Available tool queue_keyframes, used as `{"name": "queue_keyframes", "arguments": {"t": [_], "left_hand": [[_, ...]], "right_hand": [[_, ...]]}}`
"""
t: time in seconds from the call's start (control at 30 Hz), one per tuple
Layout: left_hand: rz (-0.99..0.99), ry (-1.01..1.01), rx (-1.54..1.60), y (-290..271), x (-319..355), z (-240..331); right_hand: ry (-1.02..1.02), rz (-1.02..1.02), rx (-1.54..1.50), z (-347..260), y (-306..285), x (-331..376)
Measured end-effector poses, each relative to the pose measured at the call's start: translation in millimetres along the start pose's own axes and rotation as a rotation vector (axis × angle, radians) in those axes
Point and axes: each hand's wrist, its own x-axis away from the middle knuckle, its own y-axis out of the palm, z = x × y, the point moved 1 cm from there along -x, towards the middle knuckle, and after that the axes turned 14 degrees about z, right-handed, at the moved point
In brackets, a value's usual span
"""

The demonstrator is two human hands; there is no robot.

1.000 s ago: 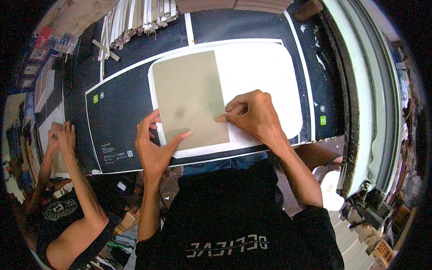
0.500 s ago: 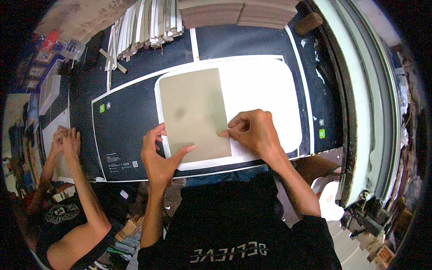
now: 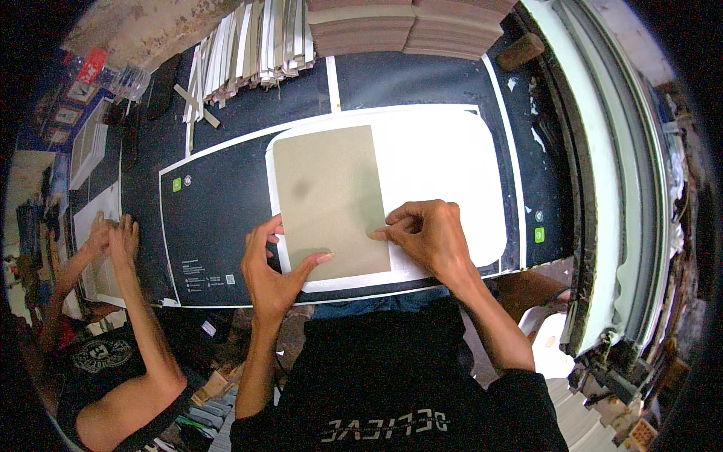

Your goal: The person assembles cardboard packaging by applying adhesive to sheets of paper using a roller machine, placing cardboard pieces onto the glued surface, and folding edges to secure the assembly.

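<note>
Grey-brown card sheet (image 3: pixel 329 197) lying flat on the left part of a white rounded panel (image 3: pixel 444 173), itself on a dark printed sheet (image 3: pixel 218 218) covering the tabletop. Left hand (image 3: pixel 269 273): fingers spread, thumb pressing the card's lower edge. Right hand (image 3: pixel 428 235): fingers curled, pinching the card's right edge. Stacked boards (image 3: pixel 407 30) beyond.

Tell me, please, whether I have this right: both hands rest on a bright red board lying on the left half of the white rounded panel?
Not quite. In the head view the board is dull grey-beige, not bright red. The left hand and right hand do rest on it, on the left half of the white rounded panel.
</note>
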Motion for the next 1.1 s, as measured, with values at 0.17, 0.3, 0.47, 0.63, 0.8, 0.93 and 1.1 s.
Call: {"name": "queue_keyframes", "arguments": {"t": [0.17,0.3,0.47,0.63,0.8,0.93,1.1], "left_hand": [[0.018,0.001,0.043,2,3,-6],[0.007,0.004,0.037,0,2,-5],[-0.022,0.004,-0.001,-1,-1,0],[-0.006,-0.001,-0.046,-5,-5,10],[0.016,0.346,0.015,29,-34,36],[-0.141,0.461,-0.194,77,-45,45],[-0.202,0.480,-0.339,87,-40,43]], "right_hand": [[-0.044,0.049,-0.046,4,2,4],[-0.028,0.019,-0.026,2,2,2],[-0.030,0.016,-0.025,3,1,2],[-0.018,-0.005,-0.033,1,0,1],[0.010,-0.029,0.003,0,-1,-1],[0.012,-0.018,0.001,-6,-2,0],[-0.044,0.020,0.009,0,3,1]]}}
